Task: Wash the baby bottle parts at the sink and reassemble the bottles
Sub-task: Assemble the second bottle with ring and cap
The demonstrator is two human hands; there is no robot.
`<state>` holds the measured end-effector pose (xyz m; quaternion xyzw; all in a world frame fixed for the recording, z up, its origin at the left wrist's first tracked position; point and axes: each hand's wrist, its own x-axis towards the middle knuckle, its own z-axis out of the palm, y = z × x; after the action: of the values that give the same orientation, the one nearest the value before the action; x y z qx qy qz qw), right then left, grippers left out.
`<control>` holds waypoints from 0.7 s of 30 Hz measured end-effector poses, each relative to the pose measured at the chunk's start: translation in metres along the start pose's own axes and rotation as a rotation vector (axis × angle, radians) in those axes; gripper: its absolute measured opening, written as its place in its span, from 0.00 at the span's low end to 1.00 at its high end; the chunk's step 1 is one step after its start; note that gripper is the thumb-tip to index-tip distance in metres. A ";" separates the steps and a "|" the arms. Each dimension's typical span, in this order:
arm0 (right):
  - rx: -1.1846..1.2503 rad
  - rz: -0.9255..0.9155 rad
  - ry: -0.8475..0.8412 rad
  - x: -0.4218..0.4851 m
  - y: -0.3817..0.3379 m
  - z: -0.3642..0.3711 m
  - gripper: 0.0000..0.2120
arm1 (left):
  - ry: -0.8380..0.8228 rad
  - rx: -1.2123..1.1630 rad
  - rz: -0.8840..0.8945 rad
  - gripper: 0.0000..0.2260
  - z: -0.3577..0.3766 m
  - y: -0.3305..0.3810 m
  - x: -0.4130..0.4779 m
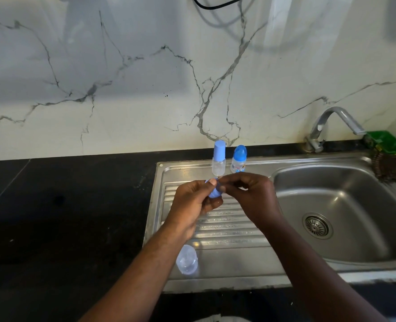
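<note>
One blue screw ring (pixel 214 193) gripped in left hand (pixel 192 203) curled fingers; right hand (pixel 255 196) fingertips pinch its rim. Two bottles upright just beyond fingertips: pale-capped bottle (pixel 218 160), blue-domed bottle (pixel 238 159). One clear dome cap (pixel 187 260) lies on drainboard (pixel 227 228), behind left wrist.

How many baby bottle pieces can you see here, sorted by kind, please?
Bottles, capped, standing: 2
Clear cap, lying loose: 1
Blue ring, gripped by the left hand with the right hand pinching at it: 1
Total: 4
</note>
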<state>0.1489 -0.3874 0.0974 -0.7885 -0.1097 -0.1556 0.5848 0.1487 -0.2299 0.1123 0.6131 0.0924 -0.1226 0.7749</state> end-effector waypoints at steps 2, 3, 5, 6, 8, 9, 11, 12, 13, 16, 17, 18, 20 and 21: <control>0.090 0.087 -0.039 0.001 0.002 0.000 0.09 | 0.015 0.074 0.065 0.09 0.000 -0.002 -0.001; 0.128 0.123 -0.045 0.002 0.002 0.000 0.09 | 0.022 0.087 0.092 0.10 0.000 -0.003 -0.002; 0.203 0.180 -0.039 0.004 0.000 -0.001 0.10 | 0.004 0.057 0.137 0.18 -0.003 -0.003 -0.002; 0.228 0.195 -0.041 0.005 -0.001 -0.001 0.10 | -0.028 0.057 0.166 0.22 -0.005 -0.003 -0.002; 0.237 0.199 -0.045 0.007 -0.003 -0.001 0.11 | -0.106 0.137 0.232 0.23 -0.009 0.001 0.000; 0.236 0.196 -0.048 0.008 -0.004 -0.002 0.12 | -0.118 0.179 0.264 0.22 -0.009 0.002 0.002; 0.219 0.181 -0.057 0.010 -0.005 -0.003 0.14 | -0.088 0.185 0.287 0.19 -0.008 0.005 0.003; 0.192 0.164 -0.068 0.011 -0.006 -0.004 0.15 | -0.072 0.162 0.280 0.19 -0.009 0.006 0.004; 0.161 0.146 -0.082 0.013 -0.008 -0.005 0.16 | -0.063 0.139 0.271 0.18 -0.009 0.007 0.005; 0.100 0.105 -0.135 0.017 -0.011 -0.009 0.17 | -0.058 0.135 0.256 0.17 -0.012 0.006 0.008; 0.080 0.090 -0.146 0.018 -0.013 -0.010 0.17 | -0.057 0.151 0.261 0.17 -0.013 0.006 0.009; 0.062 0.073 -0.147 0.019 -0.013 -0.012 0.17 | -0.063 0.169 0.271 0.17 -0.013 0.006 0.010; 0.057 0.056 -0.151 0.022 -0.014 -0.016 0.16 | -0.082 0.178 0.287 0.20 -0.014 0.006 0.012; 0.066 0.057 -0.158 0.023 -0.015 -0.018 0.15 | -0.097 0.176 0.291 0.22 -0.014 0.007 0.012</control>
<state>0.1626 -0.4002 0.1236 -0.7813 -0.1379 -0.0725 0.6044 0.1621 -0.2158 0.1121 0.6789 -0.0460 -0.0461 0.7313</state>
